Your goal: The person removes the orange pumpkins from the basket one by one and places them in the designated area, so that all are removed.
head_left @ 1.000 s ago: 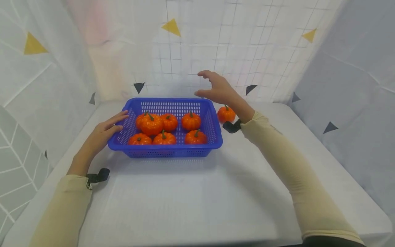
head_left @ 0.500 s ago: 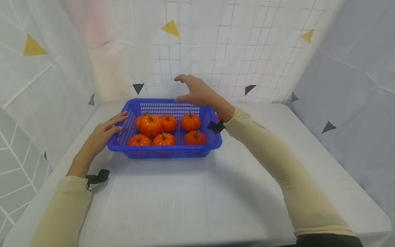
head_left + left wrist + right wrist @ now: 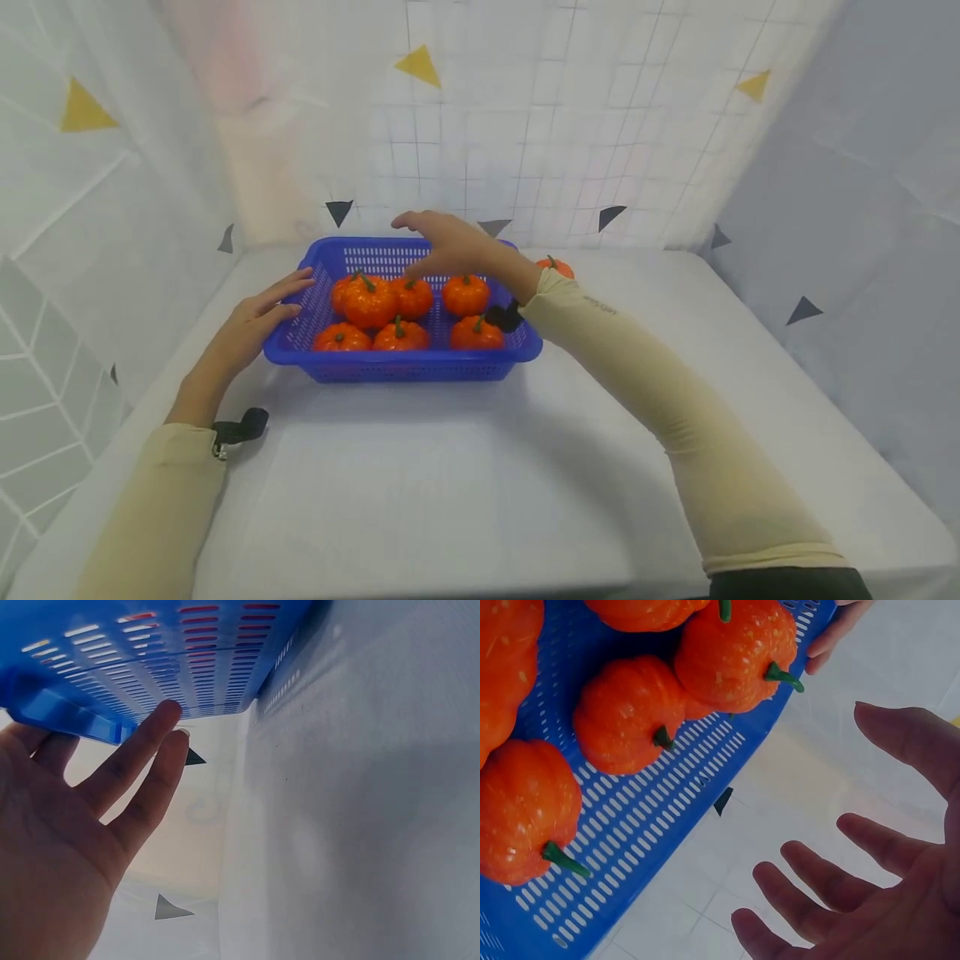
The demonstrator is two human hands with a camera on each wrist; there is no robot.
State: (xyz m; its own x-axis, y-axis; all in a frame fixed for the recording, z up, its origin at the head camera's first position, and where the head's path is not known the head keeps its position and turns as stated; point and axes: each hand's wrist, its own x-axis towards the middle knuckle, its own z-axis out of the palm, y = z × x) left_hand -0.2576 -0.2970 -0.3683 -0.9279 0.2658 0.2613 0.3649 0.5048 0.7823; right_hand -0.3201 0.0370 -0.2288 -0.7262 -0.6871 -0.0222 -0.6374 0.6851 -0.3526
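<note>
A blue plastic basket [image 3: 416, 357] with slotted walls stands on the table and holds several small orange pumpkins [image 3: 369, 304] with green stems. At its left rim rests my left hand [image 3: 243, 333], thumb and a fingertip over the edge. The left wrist view shows two fingers of this hand [image 3: 127, 780] extended against the basket's outer side. Over the basket's back half hovers my right hand [image 3: 453, 246], holding nothing. Its fingers are spread apart beside the basket's wall in the right wrist view. One more pumpkin [image 3: 555, 267] sits outside, right of the basket, partly hidden by my right forearm.
A white cloth covers the table [image 3: 390, 492]. White hanging sheets with yellow and black triangles form the back wall [image 3: 525, 108], and grey-white sheets stand at both sides. Each wrist bears a small black camera [image 3: 243, 425].
My right hand has moved left and a little down, from above the outside pumpkin to above the basket. The left hand, the basket and its pumpkins have stayed in place.
</note>
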